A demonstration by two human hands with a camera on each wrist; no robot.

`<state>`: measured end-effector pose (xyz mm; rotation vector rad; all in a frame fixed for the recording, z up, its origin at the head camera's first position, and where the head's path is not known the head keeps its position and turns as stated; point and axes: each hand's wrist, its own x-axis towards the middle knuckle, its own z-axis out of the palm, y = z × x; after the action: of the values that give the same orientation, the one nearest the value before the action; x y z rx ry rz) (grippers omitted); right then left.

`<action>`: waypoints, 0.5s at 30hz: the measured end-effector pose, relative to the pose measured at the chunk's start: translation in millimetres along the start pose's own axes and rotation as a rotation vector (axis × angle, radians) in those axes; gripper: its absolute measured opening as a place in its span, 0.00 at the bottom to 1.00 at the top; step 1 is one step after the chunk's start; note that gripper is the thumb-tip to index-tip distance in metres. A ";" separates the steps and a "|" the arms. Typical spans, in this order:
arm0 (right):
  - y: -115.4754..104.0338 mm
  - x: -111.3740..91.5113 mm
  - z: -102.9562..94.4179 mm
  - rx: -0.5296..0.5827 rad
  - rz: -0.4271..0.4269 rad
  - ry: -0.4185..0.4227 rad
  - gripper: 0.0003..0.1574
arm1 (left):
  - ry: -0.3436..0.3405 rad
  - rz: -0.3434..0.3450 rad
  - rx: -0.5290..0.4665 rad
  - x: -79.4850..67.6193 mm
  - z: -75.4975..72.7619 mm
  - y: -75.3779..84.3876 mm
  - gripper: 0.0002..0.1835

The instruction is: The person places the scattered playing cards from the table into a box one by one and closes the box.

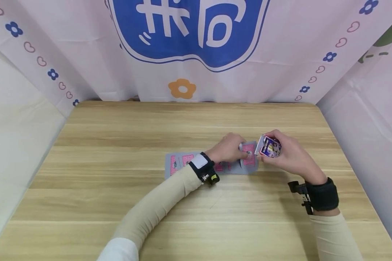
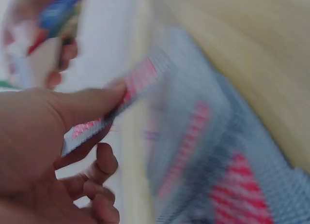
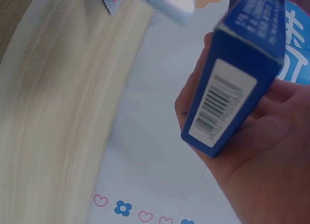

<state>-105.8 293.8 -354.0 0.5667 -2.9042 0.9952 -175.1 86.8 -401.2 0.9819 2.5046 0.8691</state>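
Observation:
My left hand pinches a playing card between thumb and fingers at the right end of a spread row of playing cards. Pink patterned backs with grey borders show on them. In the left wrist view the held card is blurred, its edge pinned under the thumb, with overlapping cards beyond. A small blue card box sits in the grip of my right hand, close beside the held card. Its barcode side faces the right wrist camera.
The cards lie on a wood-grain table. Behind its far edge hangs a white cloth with a blue emblem and an orange flower. Pale cloth also borders the left and right sides. Both wrists wear black camera straps.

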 end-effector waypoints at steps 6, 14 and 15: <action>0.5 0.5 1.2 -0.011 0.019 -0.005 0.40 | 0.154 -0.006 -0.263 -18.8 -23.9 3.5 0.16; -1.6 2.7 7.2 -0.016 0.003 -0.027 0.40 | 0.246 -0.102 -0.444 -38.3 -44.6 14.9 0.11; -2.8 3.2 7.9 -0.015 -0.002 -0.033 0.40 | 0.241 -0.105 -0.457 -39.7 -45.0 15.7 0.11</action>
<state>-107.1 286.0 -358.3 0.5902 -2.9368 0.9725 -160.5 49.2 -354.0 0.6192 2.3478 1.5121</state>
